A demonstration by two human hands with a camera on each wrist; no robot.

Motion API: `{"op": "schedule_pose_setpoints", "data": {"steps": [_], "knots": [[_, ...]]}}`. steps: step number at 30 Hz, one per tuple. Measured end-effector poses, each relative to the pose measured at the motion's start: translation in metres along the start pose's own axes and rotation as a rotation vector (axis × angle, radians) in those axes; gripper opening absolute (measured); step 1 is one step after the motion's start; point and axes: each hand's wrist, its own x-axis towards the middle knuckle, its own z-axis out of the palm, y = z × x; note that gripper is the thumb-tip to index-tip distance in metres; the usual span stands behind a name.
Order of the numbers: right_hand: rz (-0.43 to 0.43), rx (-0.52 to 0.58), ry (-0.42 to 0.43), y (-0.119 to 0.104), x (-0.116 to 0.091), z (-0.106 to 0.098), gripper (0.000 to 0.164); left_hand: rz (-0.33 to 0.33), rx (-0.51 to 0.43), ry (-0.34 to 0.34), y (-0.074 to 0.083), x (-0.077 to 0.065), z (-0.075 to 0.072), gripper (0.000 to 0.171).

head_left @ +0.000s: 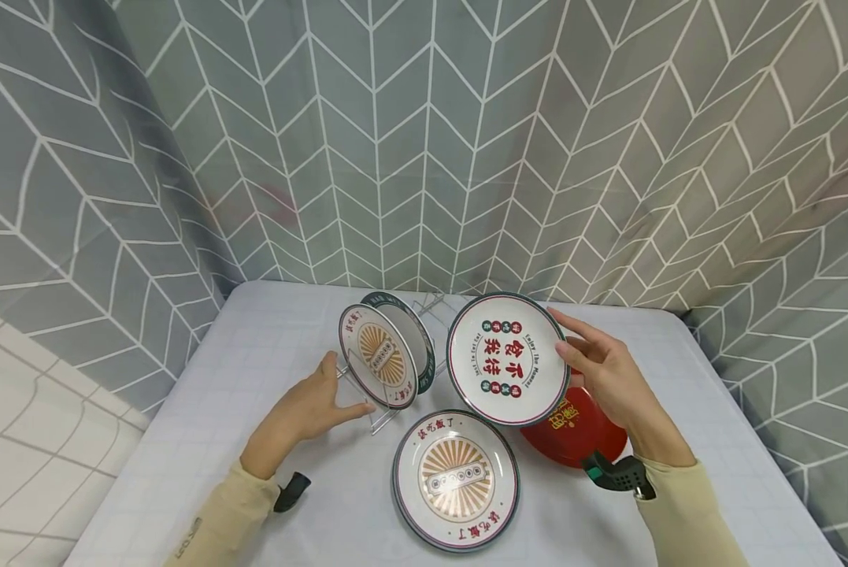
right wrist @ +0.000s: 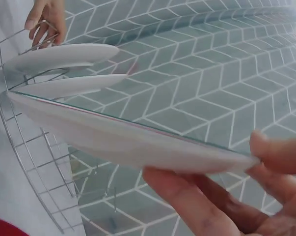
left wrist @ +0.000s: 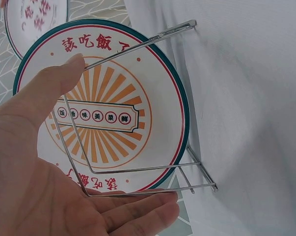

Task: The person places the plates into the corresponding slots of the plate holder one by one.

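Note:
My right hand [head_left: 611, 378] pinches the right rim of a white plate [head_left: 509, 358] with red and green lettering, thumb on its face and fingers behind. The plate is held up, tilted, to the right of a wire dish rack [left wrist: 138, 170]. Two plates lean in the rack: one with an orange sunburst [head_left: 379, 356] at the left end, and a green-rimmed one [head_left: 425, 346] behind it. My left hand [head_left: 303, 413] grips the rack's left end, thumb against the upper wire and fingers along the lower wire.
Another sunburst plate [head_left: 459, 480] lies flat on the white table [head_left: 268, 339], in front of the rack. A red dish [head_left: 579, 433] with gold lettering sits to its right, partly covered by the raised plate and my right hand. A patterned curtain [head_left: 424, 157] hangs behind the table.

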Motion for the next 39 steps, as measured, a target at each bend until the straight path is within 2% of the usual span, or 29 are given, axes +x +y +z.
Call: {"op": "schedule_pose_setpoints", "data": {"steps": [5, 13, 19, 29, 33, 39], "knots": [[0.046, -0.012, 0.085, -0.005, 0.015, 0.013, 0.054, 0.006, 0.000, -0.003, 0.000, 0.000, 0.000, 0.119], [0.108, 0.031, 0.094, -0.002, 0.038, 0.021, 0.054, 0.006, 0.003, -0.001, 0.000, 0.000, 0.002, 0.117], [0.079, 0.012, 0.147, -0.005, 0.049, 0.024, 0.051, 0.003, 0.013, -0.002, 0.000, 0.000, 0.000, 0.118], [0.045, -0.064, 0.182, -0.021, 0.067, 0.035, 0.050, 0.000, 0.004, -0.004, -0.001, -0.001, -0.001, 0.117], [0.005, -0.066, 0.162, -0.023, 0.073, 0.044, 0.049, -0.007, 0.006, -0.001, -0.002, -0.001, -0.001, 0.117], [-0.032, -0.071, 0.130, -0.016, 0.081, 0.063, 0.045, -0.003, 0.008, 0.005, -0.001, 0.001, 0.000, 0.116]]}}
